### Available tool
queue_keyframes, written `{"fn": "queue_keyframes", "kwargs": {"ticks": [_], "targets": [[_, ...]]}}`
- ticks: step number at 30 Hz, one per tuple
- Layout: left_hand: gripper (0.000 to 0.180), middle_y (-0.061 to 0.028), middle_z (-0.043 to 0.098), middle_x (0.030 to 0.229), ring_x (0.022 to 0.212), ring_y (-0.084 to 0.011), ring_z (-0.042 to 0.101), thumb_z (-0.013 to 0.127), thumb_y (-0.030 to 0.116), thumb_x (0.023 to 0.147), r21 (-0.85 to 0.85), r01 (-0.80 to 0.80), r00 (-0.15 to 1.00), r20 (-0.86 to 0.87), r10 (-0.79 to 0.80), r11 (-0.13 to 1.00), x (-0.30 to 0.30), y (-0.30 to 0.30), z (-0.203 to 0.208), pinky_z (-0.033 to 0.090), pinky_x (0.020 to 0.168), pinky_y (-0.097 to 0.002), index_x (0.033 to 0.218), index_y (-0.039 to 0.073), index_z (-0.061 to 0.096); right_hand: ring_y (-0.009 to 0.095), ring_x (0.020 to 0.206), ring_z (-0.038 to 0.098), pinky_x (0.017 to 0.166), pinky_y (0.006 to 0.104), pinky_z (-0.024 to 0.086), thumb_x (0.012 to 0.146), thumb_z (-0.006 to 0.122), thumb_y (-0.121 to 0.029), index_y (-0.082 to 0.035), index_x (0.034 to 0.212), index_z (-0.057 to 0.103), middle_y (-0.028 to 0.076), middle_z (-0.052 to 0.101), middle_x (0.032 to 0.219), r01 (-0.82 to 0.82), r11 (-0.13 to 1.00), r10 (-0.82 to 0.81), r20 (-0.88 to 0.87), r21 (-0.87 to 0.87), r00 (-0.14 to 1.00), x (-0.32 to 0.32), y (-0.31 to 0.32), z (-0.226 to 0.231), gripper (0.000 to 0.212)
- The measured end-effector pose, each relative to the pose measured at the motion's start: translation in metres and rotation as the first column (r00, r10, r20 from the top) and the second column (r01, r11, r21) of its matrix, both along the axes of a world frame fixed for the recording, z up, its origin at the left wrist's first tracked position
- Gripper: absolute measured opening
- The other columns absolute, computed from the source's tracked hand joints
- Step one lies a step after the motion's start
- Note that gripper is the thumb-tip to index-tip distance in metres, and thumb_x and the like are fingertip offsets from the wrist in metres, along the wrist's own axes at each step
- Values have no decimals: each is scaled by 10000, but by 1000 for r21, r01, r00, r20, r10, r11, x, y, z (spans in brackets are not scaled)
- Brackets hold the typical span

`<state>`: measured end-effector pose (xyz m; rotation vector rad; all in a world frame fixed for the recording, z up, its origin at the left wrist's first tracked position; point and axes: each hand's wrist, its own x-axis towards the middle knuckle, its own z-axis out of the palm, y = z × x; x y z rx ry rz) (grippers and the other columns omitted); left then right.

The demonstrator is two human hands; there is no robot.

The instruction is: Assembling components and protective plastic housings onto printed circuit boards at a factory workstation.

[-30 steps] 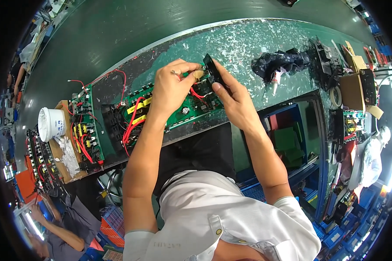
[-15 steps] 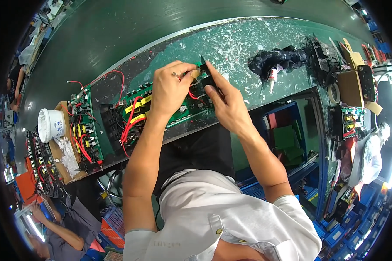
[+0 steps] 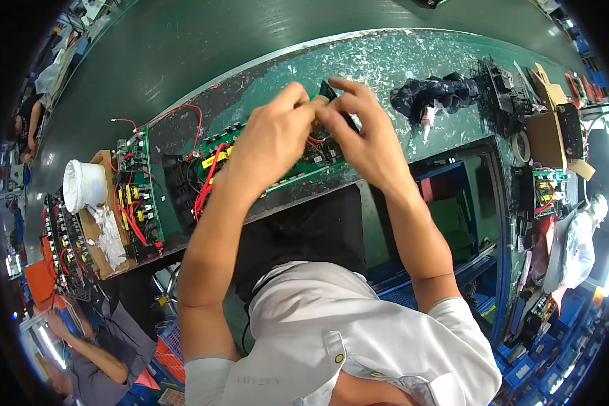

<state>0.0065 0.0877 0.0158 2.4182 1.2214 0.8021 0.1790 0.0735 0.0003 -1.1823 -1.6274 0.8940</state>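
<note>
A long green circuit board [image 3: 304, 167] lies on the worn green bench, with red wires [image 3: 204, 193] and yellow-wrapped parts [image 3: 215, 160] at its left end. Over its right end my left hand [image 3: 272, 141] is closed, fingers pinched; whatever is between them is hidden. My right hand [image 3: 372, 139] meets it there, thumb and fingertips bent in toward the left fingertips; what they hold I cannot make out. An upright black plate [image 3: 327, 91] shows behind and between the fingers of my right hand.
Another wired board [image 3: 135, 203] lies at the left beside a white tub [image 3: 84, 186] and a cardboard box [image 3: 113, 256]. To the right sit a crumpled black bag [image 3: 436, 95], a small white bottle [image 3: 428, 116] and a tape roll [image 3: 520, 145]. A co-worker [image 3: 111, 345] sits lower left.
My right hand has shifted from lying along the black plate to bending its fingertips in toward my left hand. My left hand has moved slightly right and turned, its fingertips now higher.
</note>
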Motion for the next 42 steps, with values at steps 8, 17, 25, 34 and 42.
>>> {"fn": "queue_keyframes", "kwargs": {"ticks": [8,17,25,34,42], "targets": [[225,-127,589,889,758,-324,636,655,4,829,31,16,999,27,-17,999,-6,5,-7,508,661,-416,1049,27,698,293,1264,520,1017,395,418,894,689,-188,17,968,697,233,499,1395,-108,971,99,-54,-213,994,5,6,-7,218],[170,-60,647,838,741,-109,641,724,55,827,-361,48,945,320,75,931,-27,23,3,505,657,-257,974,-27,701,282,1266,512,1035,382,414,872,704,-211,-1,965,700,226,481,1415,-80,988,83,14,-132,996,-2,31,-2,231],[180,-64,715,852,753,-99,644,705,31,837,-559,-55,856,400,326,828,-36,31,-3,504,710,-233,1004,-35,724,285,1298,485,1064,410,385,874,714,-226,-33,1275,564,178,497,1408,-128,972,122,-43,-200,992,5,27,1,469],[224,-66,720,920,817,-101,650,707,30,848,-608,-62,779,467,419,792,-39,30,-19,509,744,-229,1058,-47,710,187,1291,467,1089,299,346,960,515,-38,30,1451,384,151,504,1410,-182,941,117,-231,-284,966,13,7,-36,513],[178,-39,680,857,779,-98,629,706,55,852,-509,-124,918,266,293,852,-14,28,-28,489,699,-246,1014,-14,730,161,1239,493,1065,285,360,959,500,-29,20,1452,397,132,543,1365,-151,946,84,-232,-288,969,8,3,-32,507]]}}
